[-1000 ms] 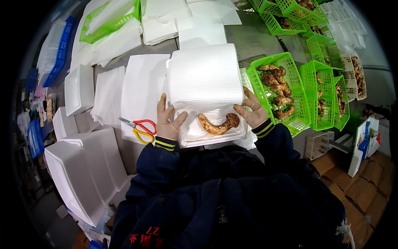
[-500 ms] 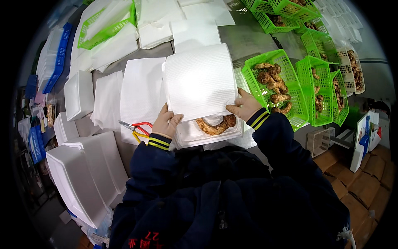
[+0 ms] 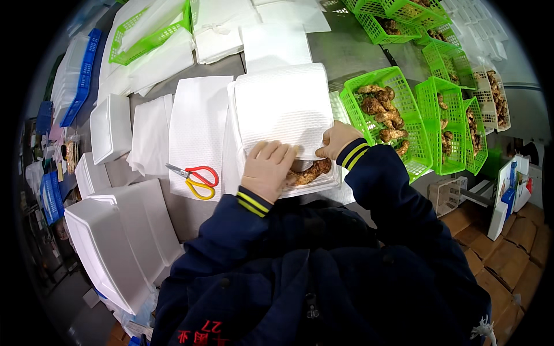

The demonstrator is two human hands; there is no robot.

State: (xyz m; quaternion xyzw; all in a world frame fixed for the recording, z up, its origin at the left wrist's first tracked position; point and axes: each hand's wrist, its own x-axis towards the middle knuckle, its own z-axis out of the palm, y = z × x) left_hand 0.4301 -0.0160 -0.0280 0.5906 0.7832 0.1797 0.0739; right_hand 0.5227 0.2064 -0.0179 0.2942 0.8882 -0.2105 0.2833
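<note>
A white textured paper sheet [image 3: 283,104] lies over a white foam box [image 3: 340,183] in front of me. My left hand [image 3: 268,167], gloved, rests on the sheet's near left edge with fingers stretched out and pressing down. The near right corner of the sheet is pinched by my right hand [image 3: 340,141], gloved too. Below the sheet's near edge a brown mushroom [image 3: 314,172] shows, its left end hidden by my left hand. Scissors [image 3: 199,180] with one red and one yellow handle lie on a paper sheet [image 3: 199,127] left of the box.
At right stand a green basket [image 3: 424,132] of brown mushrooms and several more green baskets [image 3: 441,124]. White foam boxes [image 3: 109,130] stand at left. Stacked white sheets [image 3: 216,37] and a green basket [image 3: 187,23] of sheets lie at the back.
My left hand has moved right and inward, from the box's left side onto the sheet's near edge. The sheet lies lower and covers more; the scissors are now fully uncovered.
</note>
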